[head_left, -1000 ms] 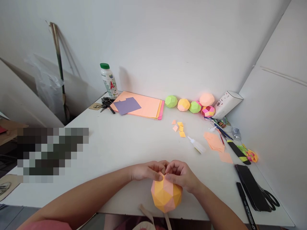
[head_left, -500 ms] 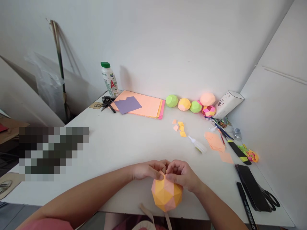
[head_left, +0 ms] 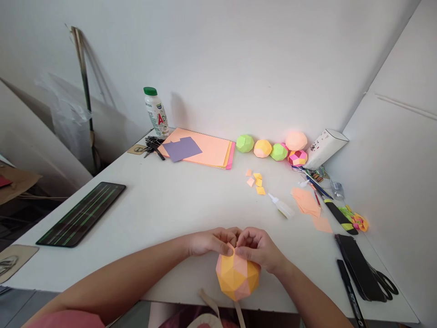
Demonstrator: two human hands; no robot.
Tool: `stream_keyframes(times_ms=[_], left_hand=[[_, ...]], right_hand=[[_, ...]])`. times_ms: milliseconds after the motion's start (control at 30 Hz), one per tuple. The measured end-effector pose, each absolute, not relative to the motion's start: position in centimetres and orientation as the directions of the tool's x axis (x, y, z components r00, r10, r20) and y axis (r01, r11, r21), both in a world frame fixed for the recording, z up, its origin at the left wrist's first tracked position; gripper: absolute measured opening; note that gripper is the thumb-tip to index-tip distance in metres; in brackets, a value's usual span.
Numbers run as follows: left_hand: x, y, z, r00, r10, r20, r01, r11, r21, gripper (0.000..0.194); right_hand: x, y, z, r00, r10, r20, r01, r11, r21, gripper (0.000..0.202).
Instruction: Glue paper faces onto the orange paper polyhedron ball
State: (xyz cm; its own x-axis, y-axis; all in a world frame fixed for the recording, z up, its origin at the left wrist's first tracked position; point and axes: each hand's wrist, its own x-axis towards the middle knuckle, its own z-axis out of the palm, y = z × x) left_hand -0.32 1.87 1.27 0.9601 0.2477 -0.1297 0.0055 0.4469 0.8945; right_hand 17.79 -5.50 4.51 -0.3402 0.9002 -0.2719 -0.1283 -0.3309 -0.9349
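A faceted paper ball in yellow and pale peach sits at the table's front edge, between my two hands. My left hand pinches its upper rim, thumb on the outside and fingers behind. Close beside it, my right hand grips the same upper edge with its thumb pressed on a peach facet. The fingertips of both hands nearly meet, and what lies behind the thumbs is hidden. Beyond my hands lie several small yellow paper pieces and peach ones. A glue bottle lies on its side near them.
Finished paper balls line the wall beside stacked coloured sheets and a white bottle. Right: peach paper squares, a cutter, scissors, a black marker. Left: a dark-screened tablet or phone and keys.
My hands and the paper ball have barely moved. The blurred patch over the dark-screened device at the left is gone, so the device now shows.
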Motion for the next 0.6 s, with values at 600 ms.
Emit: stream_keyframes(times_ms=[600], left_hand=[[-0.2, 1.0, 0.5, 0.9, 0.434, 0.045, -0.249, 0.425, 0.871, 0.074]], right_hand=[[18.0, -6.2, 4.3, 0.026, 0.999, -0.029, -0.056, -0.027, -0.998, 0.015]])
